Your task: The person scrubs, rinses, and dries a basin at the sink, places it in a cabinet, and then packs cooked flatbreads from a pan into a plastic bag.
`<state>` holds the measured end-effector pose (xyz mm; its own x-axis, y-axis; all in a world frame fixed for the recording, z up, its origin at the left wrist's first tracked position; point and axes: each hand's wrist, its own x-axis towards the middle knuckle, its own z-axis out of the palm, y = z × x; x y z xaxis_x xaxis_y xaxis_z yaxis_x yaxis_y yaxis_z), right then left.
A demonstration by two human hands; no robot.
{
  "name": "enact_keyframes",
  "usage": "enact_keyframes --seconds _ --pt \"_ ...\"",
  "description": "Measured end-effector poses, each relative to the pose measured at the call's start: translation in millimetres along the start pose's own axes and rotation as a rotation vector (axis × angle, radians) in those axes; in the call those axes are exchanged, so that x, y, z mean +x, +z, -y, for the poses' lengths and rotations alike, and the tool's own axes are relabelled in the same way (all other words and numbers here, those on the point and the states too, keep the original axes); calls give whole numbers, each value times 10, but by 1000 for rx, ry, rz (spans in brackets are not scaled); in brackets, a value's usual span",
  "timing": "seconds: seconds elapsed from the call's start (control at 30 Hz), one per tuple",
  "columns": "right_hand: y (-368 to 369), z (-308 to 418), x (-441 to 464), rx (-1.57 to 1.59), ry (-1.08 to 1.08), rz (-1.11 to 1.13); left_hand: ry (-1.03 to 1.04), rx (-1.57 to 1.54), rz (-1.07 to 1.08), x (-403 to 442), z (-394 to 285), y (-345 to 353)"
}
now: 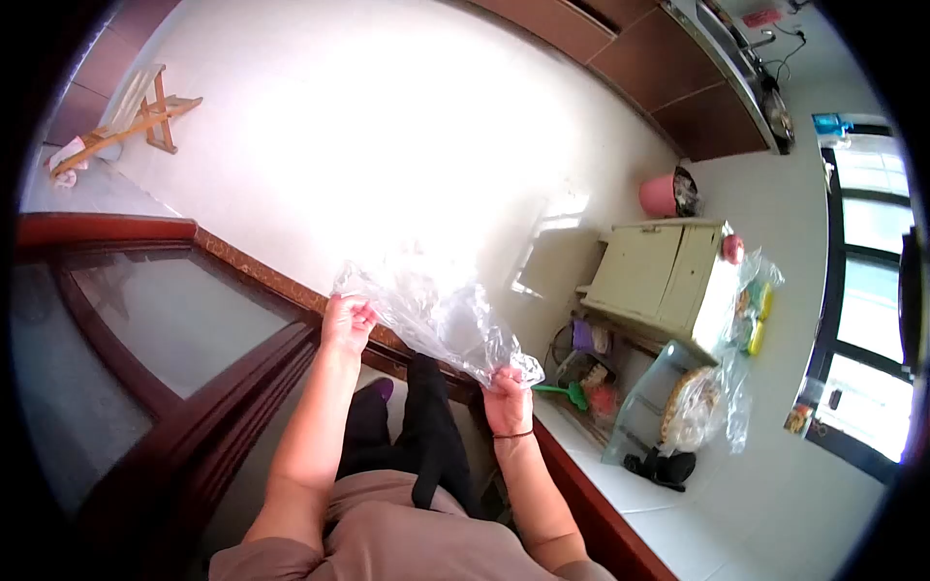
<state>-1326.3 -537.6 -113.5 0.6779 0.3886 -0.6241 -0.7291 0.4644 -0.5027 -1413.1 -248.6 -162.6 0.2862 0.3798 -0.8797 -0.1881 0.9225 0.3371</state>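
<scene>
A clear plastic bag (pixel 441 324) is stretched between my two hands, in front of my waist. My left hand (pixel 349 322) grips its left edge, fingers curled around the film. At the lower right end of the bag, my right hand (pixel 507 400) is closed on a bunched part of it. The far side of the bag blends into the bright floor, so its outline there is hard to make out.
A wooden door (pixel 194 416) with glass panes stands at left. A folding stool (pixel 145 121) is at upper left. Right of me are a cream cabinet (pixel 644 271), a pink bucket (pixel 659 196) and a green plastic tool (pixel 576 394).
</scene>
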Motion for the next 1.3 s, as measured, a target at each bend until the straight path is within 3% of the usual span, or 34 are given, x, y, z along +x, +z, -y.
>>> enact_keyframes --seconds 0.03,0.1,0.3,0.37,0.4,0.5,0.67,0.7,0.77,0.8,0.9,1.0,1.03,1.1,1.17,1.23,1.3 --pt "161 120 89 -5 0 10 6 -8 4 -8 -162 172" --pt "495 333 330 36 253 -241 23 -187 120 -38 -514 485" --pt "1284 656 1265 -164 389 -164 450 -118 156 -245 -1517 1290" --pt "1784 703 1633 -316 279 -116 684 193 43 -153 -1916 1414" --pt "2085 722 1823 -435 217 -126 720 193 21 -60 -2098 1462" --pt "3016 744 2346 -767 -85 -90 777 246 -37 168 -2693 1731" --pt "4190 754 3275 -1196 -375 -29 845 396 -16 299 -3815 2517" --pt "4445 760 3406 -1374 -526 11 872 395 -11 354 -4029 2717" --pt "5025 816 3497 -1539 -678 255 898 466 104 428 -4309 3095" --pt "5220 789 3662 -1582 -854 427 918 491 145 518 -4402 3280" --pt "6058 588 3945 -1503 -707 727 946 646 253 758 -4622 3868" --pt "6850 276 4323 -1485 -387 792 953 695 367 579 -4972 4452" --pt "6955 64 4613 -1508 -558 848 991 767 361 624 -5148 4621" --pt "7324 -183 5085 -1612 -338 908 1073 758 361 712 -5462 4860" --pt "7708 -363 5485 -1690 -482 1006 1164 763 318 795 -5852 5015" --pt "8243 -400 5767 -1669 -333 1130 1170 787 236 828 -6321 5066" --pt "8819 -433 5991 -1660 -520 1077 1167 798 160 864 -6756 5032"
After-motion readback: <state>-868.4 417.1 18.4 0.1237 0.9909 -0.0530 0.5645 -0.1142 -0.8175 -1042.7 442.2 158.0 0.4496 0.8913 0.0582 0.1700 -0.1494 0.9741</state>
